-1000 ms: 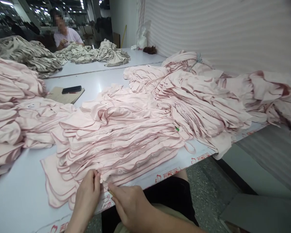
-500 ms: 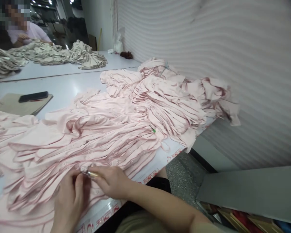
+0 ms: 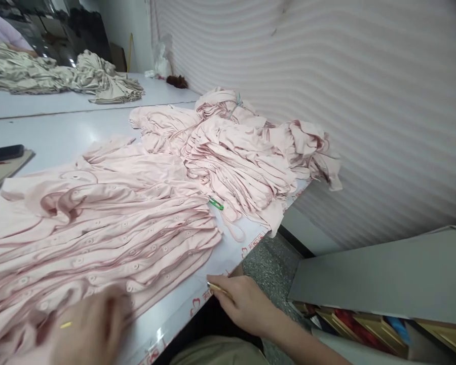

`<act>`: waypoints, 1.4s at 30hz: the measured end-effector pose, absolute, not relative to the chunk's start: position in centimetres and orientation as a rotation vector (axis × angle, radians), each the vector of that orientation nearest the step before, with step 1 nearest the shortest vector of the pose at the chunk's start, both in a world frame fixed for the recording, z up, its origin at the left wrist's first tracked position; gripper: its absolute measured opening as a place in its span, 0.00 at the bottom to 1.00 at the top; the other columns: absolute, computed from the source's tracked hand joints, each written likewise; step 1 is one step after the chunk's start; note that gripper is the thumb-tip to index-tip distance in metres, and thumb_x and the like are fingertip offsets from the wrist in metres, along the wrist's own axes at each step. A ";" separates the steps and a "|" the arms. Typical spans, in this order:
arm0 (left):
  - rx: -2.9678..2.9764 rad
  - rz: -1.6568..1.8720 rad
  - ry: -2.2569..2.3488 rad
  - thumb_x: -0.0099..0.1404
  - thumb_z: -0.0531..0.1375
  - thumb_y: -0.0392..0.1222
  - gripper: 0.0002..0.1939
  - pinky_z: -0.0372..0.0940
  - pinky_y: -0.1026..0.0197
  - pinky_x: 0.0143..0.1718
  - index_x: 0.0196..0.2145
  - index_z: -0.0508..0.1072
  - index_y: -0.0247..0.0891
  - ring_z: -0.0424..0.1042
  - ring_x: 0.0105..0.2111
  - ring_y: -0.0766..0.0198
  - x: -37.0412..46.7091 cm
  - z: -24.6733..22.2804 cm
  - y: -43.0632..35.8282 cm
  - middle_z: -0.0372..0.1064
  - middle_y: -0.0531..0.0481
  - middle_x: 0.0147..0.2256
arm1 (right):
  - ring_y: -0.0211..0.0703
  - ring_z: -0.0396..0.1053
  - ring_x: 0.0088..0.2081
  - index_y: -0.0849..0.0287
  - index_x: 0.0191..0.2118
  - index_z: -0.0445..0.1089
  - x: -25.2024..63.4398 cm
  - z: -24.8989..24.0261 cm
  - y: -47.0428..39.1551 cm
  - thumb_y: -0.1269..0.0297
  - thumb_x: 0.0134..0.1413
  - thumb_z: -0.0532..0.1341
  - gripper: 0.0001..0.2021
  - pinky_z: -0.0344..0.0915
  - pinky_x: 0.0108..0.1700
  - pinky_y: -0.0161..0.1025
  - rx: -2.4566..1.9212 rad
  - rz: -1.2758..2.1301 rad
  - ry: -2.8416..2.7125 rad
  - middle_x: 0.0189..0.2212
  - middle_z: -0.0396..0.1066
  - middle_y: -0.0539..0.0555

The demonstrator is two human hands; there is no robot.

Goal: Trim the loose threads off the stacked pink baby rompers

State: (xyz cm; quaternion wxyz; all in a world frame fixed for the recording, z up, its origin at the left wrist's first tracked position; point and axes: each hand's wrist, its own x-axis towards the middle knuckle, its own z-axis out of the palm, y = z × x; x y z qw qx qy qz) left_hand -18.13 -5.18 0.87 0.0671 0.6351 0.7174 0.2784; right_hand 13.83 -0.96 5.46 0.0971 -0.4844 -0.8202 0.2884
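Note:
Pale pink buttoned garments [image 3: 137,223] lie in long overlapping folds across the table, their small round buttons showing in rows. My left hand [image 3: 87,329], smeared by motion, is over the near folds; whether it grips the cloth I cannot tell. A small yellow mark shows on its back. At the table's front edge, apart from the garments, my right hand [image 3: 247,304] is closed around a slim gold-coloured tool [image 3: 220,290] with a metal tip, its exact kind unclear. A green-handled tool [image 3: 216,204] rests by the garments' right end, near a loose pink loop.
Behind is a bundled pile of pink garments [image 3: 239,162], reaching the table's right end. Beige-green garments [image 3: 61,76] lie on the far table before a person's sleeve [image 3: 3,30]. A phone [image 3: 3,153] sits on a notebook [image 3: 0,175] at left. A grey cabinet [image 3: 365,279] stands at right.
My right hand has moved right, away from my left hand and the cloth, keeping the gold tool. My left hand has shifted and blurred. The view has swung right.

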 end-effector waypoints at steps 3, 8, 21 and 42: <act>2.252 0.868 1.749 0.65 0.56 0.45 0.11 0.68 0.56 0.44 0.46 0.70 0.44 0.72 0.42 0.58 -10.2 0.2 -3.8 0.72 0.46 0.42 | 0.47 0.77 0.37 0.56 0.55 0.69 14.9 4.2 -1.5 0.65 0.65 0.49 0.18 0.67 0.39 0.36 -1.550 0.760 -2.326 0.37 0.79 0.56; 2.364 0.997 1.785 0.68 0.52 0.37 0.08 0.67 0.59 0.33 0.39 0.71 0.40 0.74 0.34 0.60 -3.7 -0.3 0.4 0.74 0.46 0.36 | 0.47 0.77 0.36 0.60 0.58 0.67 14.0 2.9 -1.2 0.67 0.64 0.49 0.20 0.68 0.40 0.37 -1.470 0.642 -2.288 0.36 0.78 0.58; 2.325 0.997 1.837 0.68 0.50 0.37 0.11 0.64 0.60 0.31 0.32 0.71 0.39 0.71 0.28 0.62 -3.9 0.2 1.6 0.73 0.49 0.28 | 0.52 0.75 0.30 0.67 0.63 0.60 11.9 4.5 0.5 0.75 0.56 0.55 0.27 0.66 0.29 0.39 -1.597 0.387 -2.734 0.30 0.76 0.62; 2.259 1.007 1.804 0.67 0.50 0.38 0.12 0.66 0.58 0.35 0.35 0.73 0.40 0.73 0.32 0.59 -2.8 -0.1 0.7 0.75 0.47 0.31 | 0.50 0.76 0.30 0.67 0.63 0.61 13.0 4.5 0.9 0.74 0.56 0.56 0.27 0.67 0.30 0.37 -1.490 0.279 -2.780 0.30 0.76 0.60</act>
